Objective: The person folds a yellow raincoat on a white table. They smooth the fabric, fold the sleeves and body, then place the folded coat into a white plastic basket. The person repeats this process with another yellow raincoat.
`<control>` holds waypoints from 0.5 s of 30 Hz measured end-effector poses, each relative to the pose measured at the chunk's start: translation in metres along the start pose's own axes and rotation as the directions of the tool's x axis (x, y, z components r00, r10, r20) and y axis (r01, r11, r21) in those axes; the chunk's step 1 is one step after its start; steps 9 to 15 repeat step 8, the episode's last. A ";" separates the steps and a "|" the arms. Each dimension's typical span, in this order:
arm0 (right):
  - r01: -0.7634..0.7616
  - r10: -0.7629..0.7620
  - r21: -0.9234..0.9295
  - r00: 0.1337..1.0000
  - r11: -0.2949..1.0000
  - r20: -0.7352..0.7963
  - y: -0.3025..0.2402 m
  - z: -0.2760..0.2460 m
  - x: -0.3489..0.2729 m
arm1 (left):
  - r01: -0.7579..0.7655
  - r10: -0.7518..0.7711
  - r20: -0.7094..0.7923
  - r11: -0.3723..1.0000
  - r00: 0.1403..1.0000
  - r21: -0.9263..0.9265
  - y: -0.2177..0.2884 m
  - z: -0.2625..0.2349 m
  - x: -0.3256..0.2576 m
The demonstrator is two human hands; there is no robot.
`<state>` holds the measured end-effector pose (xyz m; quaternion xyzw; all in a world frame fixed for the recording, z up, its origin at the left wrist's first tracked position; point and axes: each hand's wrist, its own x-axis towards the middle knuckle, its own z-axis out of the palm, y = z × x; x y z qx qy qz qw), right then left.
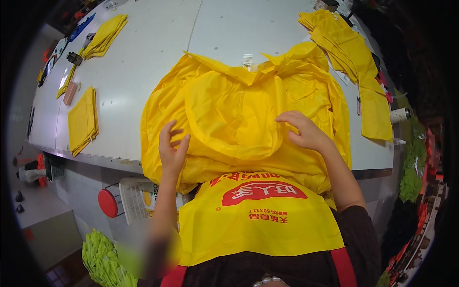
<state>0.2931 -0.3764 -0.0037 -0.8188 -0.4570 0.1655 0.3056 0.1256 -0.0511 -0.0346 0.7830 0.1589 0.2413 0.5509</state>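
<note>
1. Two hands flat on yellow raincoat, spread on white worktable at near edge. Left hand & right hand: fingers splayed, pressing fabric, nothing gripped.
2. Risk: slick fabric may slide off edge or crease, since lower part hangs over.
3. Hidden: hem under yellow apron; white tag too small to make out; folded yellow stacks at L, details unclear.

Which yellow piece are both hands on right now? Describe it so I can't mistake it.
On the white table, at the near edge, lies a big crumpled yellow garment, under the left hand and right hand. Unlike the folded yellow stacks, it is spread open and rumpled.
</note>
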 end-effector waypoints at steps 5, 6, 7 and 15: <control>-0.015 -0.081 -0.223 0.907 0.975 -0.414 0.021 0.054 -0.025 | -0.269 0.271 0.088 0.963 0.959 -0.033 -0.041 0.023 0.040; 0.010 -0.136 -0.266 0.878 0.964 -0.459 0.035 0.068 -0.020 | -0.330 0.333 0.138 0.943 0.933 -0.041 -0.060 0.025 0.048; 0.038 -0.186 -0.305 0.862 0.951 -0.471 0.050 0.077 -0.015 | -0.243 0.266 0.162 0.959 0.950 -0.147 -0.075 0.026 0.055; 0.062 -0.232 -0.344 0.847 0.937 -0.479 0.063 0.081 -0.010 | -0.145 0.197 0.197 0.958 0.961 -0.248 -0.088 0.028 0.060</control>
